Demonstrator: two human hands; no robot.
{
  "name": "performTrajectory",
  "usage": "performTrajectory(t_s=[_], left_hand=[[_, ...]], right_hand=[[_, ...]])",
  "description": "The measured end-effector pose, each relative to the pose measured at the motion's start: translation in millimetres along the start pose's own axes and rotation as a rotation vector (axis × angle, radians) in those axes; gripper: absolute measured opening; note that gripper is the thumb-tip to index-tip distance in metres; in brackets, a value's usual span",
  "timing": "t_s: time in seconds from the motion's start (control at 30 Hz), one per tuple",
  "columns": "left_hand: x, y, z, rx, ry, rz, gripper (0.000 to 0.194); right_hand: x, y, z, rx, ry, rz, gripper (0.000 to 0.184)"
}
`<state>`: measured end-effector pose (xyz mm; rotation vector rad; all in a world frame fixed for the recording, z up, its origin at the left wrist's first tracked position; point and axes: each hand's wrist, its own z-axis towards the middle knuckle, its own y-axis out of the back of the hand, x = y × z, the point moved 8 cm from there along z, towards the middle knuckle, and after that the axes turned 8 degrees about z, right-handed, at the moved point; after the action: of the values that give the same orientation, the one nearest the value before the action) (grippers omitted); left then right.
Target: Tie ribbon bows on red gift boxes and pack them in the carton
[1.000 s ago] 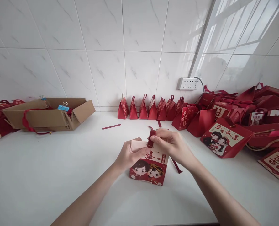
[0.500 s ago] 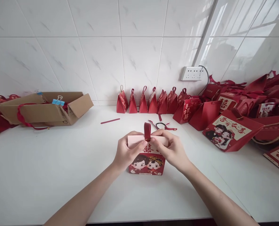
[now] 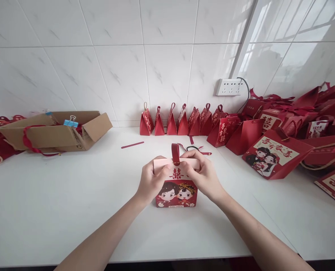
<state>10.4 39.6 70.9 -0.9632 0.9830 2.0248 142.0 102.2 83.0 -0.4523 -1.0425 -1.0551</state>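
A red and pale-pink gift box (image 3: 176,192) with a cartoon couple on its front stands upright on the white table before me. From the middle of its top edge rises a looped dark-red strap (image 3: 175,153). My left hand (image 3: 153,177) grips the upper left of the box, thumb on the front face and fingers behind. On the upper right side, my right hand (image 3: 205,173) pinches the same edge with its thumb in front. Both thumbs lie a little below the strap's base, one on either side. The fingers behind the box are partly hidden.
Several small red gift boxes (image 3: 171,126) line the tiled wall. More red boxes (image 3: 277,154) are heaped at the right. An open cardboard box (image 3: 51,135) with a blue binder clip (image 3: 70,122) stands at the left. Loose straps (image 3: 132,145) lie on the table (image 3: 71,195).
My thumbs have moved slightly apart, away from the strap's base, so more of the printed top shows. Both hands still hold the box, which stays in about the same place.
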Motion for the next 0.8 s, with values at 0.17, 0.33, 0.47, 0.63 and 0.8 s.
performTrajectory(t_s=[0.17,0.33,0.47,0.63,0.8], left_hand=[[-10,12.7,-6,-0.196,-0.181,0.151,0.032],[-27,-3.7,-11,0.068,-0.542,0.171,0.054],[-23,20.1,-2,-0.171,-0.448,0.253,0.026],[-2,37.8,12,-0.270,-0.105,0.039,0.031],[17,12.2,14,-0.005,0.124,-0.389,0.029]], right_hand=[[8,2,-8,-0.134,0.300,-0.298,0.055],[-4,-31,-10,0.346,0.184,-0.143,0.048],[-20,-17,-2,0.200,-0.075,0.028,0.036],[-26,-15,-4,0.160,-0.251,0.279,0.037],[-29,-24,-10,0.215,-0.356,0.363,0.040]])
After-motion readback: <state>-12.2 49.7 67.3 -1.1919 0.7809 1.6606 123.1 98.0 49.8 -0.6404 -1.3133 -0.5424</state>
